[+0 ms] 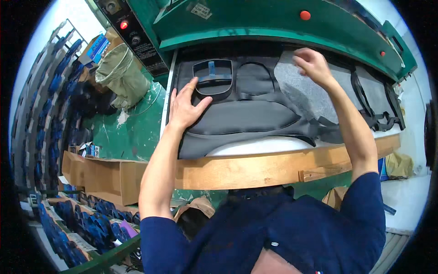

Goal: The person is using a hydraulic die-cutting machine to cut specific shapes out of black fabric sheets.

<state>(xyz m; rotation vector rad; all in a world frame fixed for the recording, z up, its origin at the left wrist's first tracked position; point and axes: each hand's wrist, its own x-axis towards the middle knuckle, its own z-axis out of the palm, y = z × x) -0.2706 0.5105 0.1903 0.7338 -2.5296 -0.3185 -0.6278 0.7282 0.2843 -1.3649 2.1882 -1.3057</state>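
Note:
A rounded cutting die [222, 94] with a dark rim and blue crossbars stands on a black leather-like sheet [246, 116]. My left hand [186, 106] rests open beside the die, its fingers spread and its fingertips at the left rim. Over the grey fabric side of the sheet [296, 86], my right hand [314, 67] is raised with the fingers curled in. Nothing shows between those fingers. Outlines of rounded panels mark the black sheet to the right of the die and below it.
A green press machine [255, 34] with red buttons spans the far side. A wooden board [242, 171] edges the table nearest me. Black straps [365, 102] lie at the right. To the left are a sack [121, 75], a cardboard box [107, 178] and racks of blue-and-dark dies [41, 105].

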